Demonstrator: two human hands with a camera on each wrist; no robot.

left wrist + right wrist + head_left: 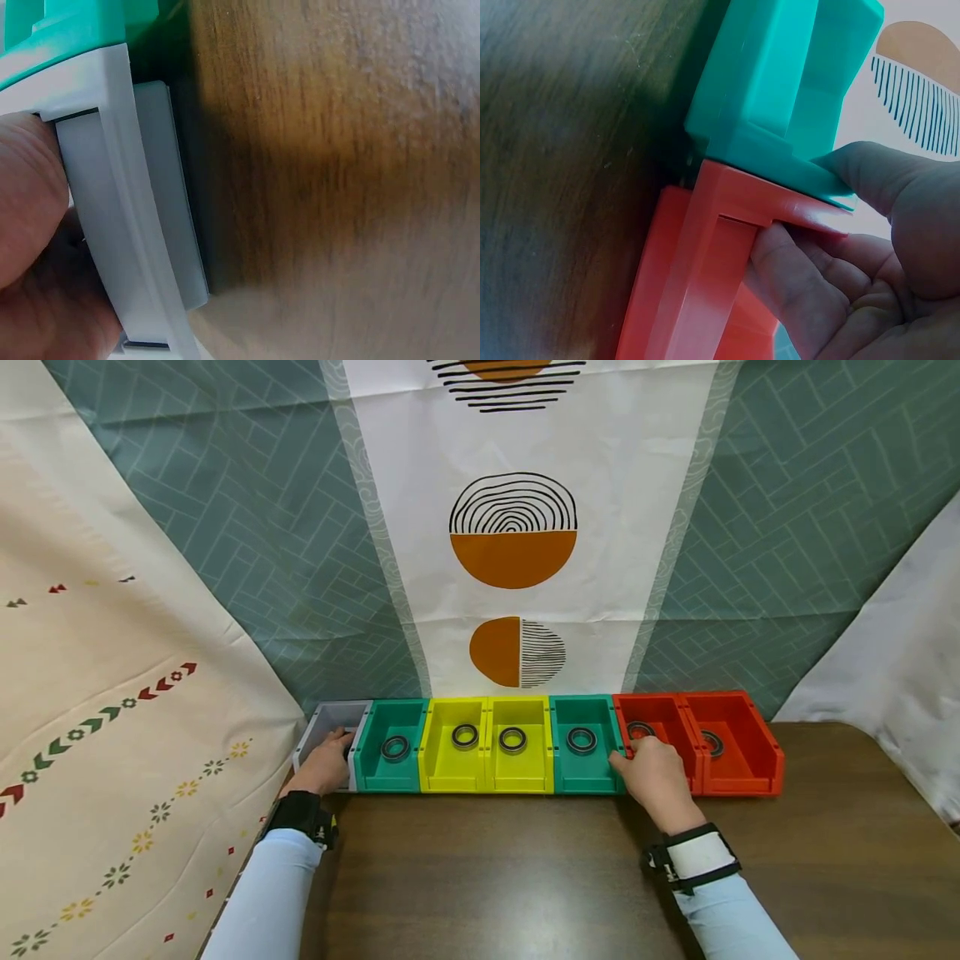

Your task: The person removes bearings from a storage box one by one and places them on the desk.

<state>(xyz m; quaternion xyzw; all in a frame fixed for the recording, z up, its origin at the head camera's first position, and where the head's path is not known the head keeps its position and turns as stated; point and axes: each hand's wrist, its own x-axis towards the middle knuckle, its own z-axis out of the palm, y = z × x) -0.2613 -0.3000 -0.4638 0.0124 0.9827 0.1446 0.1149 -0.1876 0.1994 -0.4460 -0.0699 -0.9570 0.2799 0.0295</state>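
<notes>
While the brown wood-grain tabletop (487,860) fills the lower frame, the left hand (322,767) blocks sight into the grey plastic bin (337,713), centre left; its grip cannot be told. The right hand (660,772), centre right, pinches adjoining walls of a green plastic bin (588,714) and red plastic bin (648,708). Six coloured bins (453,712) already show one dark ring-shaped metal bearing (581,752) each. Patterned cloth (600,568) hangs behind.

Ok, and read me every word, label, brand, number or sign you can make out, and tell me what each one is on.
None can be read.
Left wrist strap: small pale and yellow marks, too small to tell if they are lettering.
Black rings: too small to show any markings.
Coloured bins: no lettering visible.
Hanging cloth: printed shapes and lines only, no words.
</notes>
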